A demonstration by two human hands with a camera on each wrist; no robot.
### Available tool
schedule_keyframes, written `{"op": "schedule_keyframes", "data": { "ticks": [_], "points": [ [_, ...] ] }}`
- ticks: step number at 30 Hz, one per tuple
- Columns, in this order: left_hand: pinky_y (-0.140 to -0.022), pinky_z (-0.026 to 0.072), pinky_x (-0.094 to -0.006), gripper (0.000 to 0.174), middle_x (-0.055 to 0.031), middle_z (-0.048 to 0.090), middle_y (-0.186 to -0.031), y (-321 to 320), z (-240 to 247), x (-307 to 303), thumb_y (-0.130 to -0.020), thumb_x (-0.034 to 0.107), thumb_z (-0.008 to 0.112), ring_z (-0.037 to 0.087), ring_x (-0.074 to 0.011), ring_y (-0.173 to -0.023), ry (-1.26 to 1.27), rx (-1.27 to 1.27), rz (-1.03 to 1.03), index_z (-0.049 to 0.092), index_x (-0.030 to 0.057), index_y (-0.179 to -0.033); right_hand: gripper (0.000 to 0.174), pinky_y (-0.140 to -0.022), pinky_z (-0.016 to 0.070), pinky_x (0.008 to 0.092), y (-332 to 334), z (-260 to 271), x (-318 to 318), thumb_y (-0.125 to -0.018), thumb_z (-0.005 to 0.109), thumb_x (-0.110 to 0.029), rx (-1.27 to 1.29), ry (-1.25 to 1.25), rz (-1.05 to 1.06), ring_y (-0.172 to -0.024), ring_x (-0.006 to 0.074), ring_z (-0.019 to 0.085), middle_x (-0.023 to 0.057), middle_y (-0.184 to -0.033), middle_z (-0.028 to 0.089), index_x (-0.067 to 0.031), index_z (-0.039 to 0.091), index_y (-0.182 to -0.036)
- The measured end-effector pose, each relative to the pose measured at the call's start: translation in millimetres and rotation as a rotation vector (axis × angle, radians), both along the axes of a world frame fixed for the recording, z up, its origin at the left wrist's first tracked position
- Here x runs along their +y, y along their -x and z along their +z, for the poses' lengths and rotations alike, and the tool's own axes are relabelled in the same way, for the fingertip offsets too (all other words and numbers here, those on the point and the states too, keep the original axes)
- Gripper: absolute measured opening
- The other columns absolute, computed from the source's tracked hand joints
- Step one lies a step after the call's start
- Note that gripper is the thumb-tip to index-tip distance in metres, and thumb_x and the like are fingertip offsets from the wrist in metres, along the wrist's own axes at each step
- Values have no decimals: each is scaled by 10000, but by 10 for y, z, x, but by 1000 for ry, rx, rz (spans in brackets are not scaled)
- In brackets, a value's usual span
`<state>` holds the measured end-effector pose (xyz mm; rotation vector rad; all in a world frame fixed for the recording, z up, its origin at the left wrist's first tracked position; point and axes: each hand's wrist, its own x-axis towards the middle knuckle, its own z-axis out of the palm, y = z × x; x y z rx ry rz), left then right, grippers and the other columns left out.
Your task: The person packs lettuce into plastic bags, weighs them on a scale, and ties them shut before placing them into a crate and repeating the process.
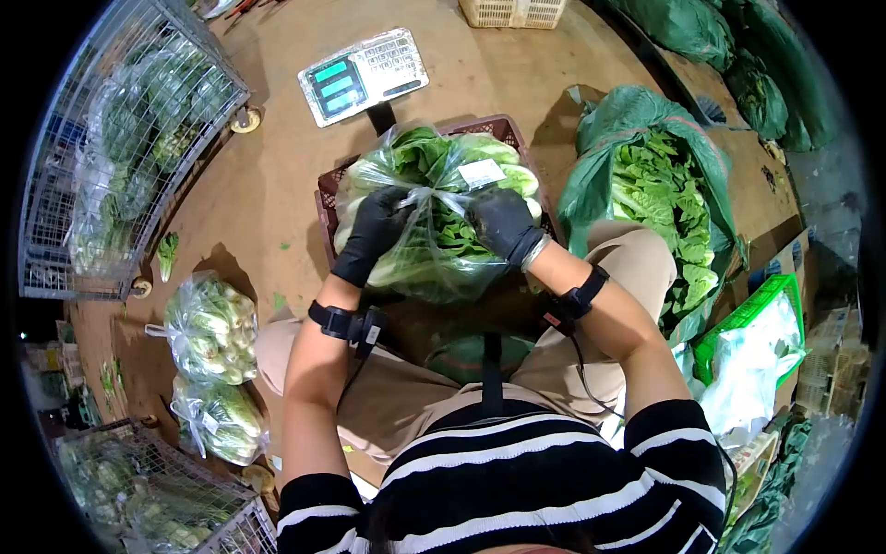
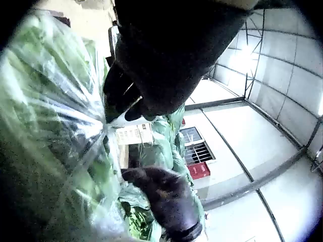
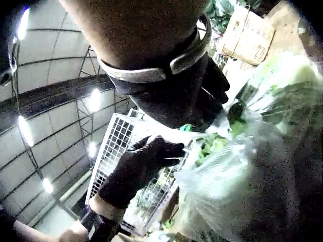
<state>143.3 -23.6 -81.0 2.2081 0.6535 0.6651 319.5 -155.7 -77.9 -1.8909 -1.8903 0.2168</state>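
Note:
A clear plastic bag [image 1: 434, 263] full of leafy green vegetables sits in a dark red crate [image 1: 327, 208]. In the head view, my black-gloved left hand [image 1: 377, 226] grips one gathered end of the bag's mouth. Opposite it, my gloved right hand [image 1: 503, 224] pinches the other end, and the plastic is drawn together between them. A white label [image 1: 482, 173] lies on the bag just above the right fingers. From the left wrist, the bunched plastic [image 2: 93, 123] shows pulled taut towards the hand. Leaves [image 3: 214, 146] show through the plastic in the right wrist view.
A digital scale display [image 1: 365, 76] stands behind the crate. An open green sack [image 1: 581, 198] of leafy vegetables is at the right, beside a bright green basket [image 1: 789, 286]. Two filled bags [image 1: 212, 328] lie at the left, near a wire cage [image 1: 175, 198] of bagged vegetables.

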Motion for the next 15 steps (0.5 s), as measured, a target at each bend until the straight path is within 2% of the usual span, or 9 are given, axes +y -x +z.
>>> {"op": "schedule_keyframes", "data": {
  "ticks": [3,4,5,7,8,9,12,14,15],
  "points": [
    [-661,446,-294,235,-153,596,-814,-164,-44,-150,-728,103,584,577,-224,-734,187,-128,-17,551,-35,-916,151,-563,435,383,82,281,32,-661,596,-191,89,-47,-70,-620,283,551,138,-658,561,-66,583,-745],
    [-666,444,-275,224,-119,601,-820,-207,-91,-124,-749,85,567,569,-163,-744,100,-114,-20,537,-46,-929,105,-567,431,381,84,328,46,-653,592,-166,136,-147,-124,-619,292,545,138,-660,556,-65,571,-678],
    [-666,444,-275,224,-119,601,-820,-227,-129,-85,-749,85,567,569,-163,-744,98,-119,-16,537,-46,-929,105,-567,431,381,46,292,69,-653,592,-166,131,-149,-119,-619,292,545,138,-660,556,-65,571,-678],
    [-665,446,-264,169,-85,601,-819,-258,-125,-54,-759,61,549,564,-138,-727,509,-233,20,550,-33,-900,100,-506,441,391,-3,95,101,-636,572,-156,-74,-257,-20,-542,286,555,146,-606,556,-74,607,-682],
    [-653,447,-252,155,-69,600,-805,-274,-73,-29,-772,68,538,562,-129,-700,699,-342,7,552,-27,-895,75,-499,439,388,-4,2,118,-616,581,-139,-121,-89,29,-536,295,555,144,-601,556,-72,599,-644],
    [-643,450,-254,170,-72,599,-798,-232,23,77,-781,93,537,562,-132,-683,690,-236,-41,549,-26,-902,75,-499,439,388,-13,-84,125,-616,581,-139,-110,-95,19,-536,295,555,144,-601,556,-72,599,-644],
    [-644,451,-258,194,-78,598,-816,-217,16,114,-796,118,524,563,-138,-695,766,-286,34,538,-20,-932,126,-499,441,371,16,110,124,-665,565,-162,-2,-53,-37,-512,299,548,147,-561,547,-44,603,-689],
    [-655,452,-296,231,-104,592,-828,-266,-5,77,-762,119,551,572,-210,-726,384,-131,16,525,-5,-955,157,-517,441,358,-31,161,186,-709,560,-186,188,10,-45,-537,284,551,151,-591,552,-33,592,-722],
    [-655,452,-296,231,-104,592,-828,-277,-12,43,-762,119,551,572,-210,-726,386,-127,18,525,-5,-955,191,-534,441,346,-56,162,216,-752,555,-211,371,69,-60,-562,269,555,156,-620,557,-21,581,-756]
  ]
}}
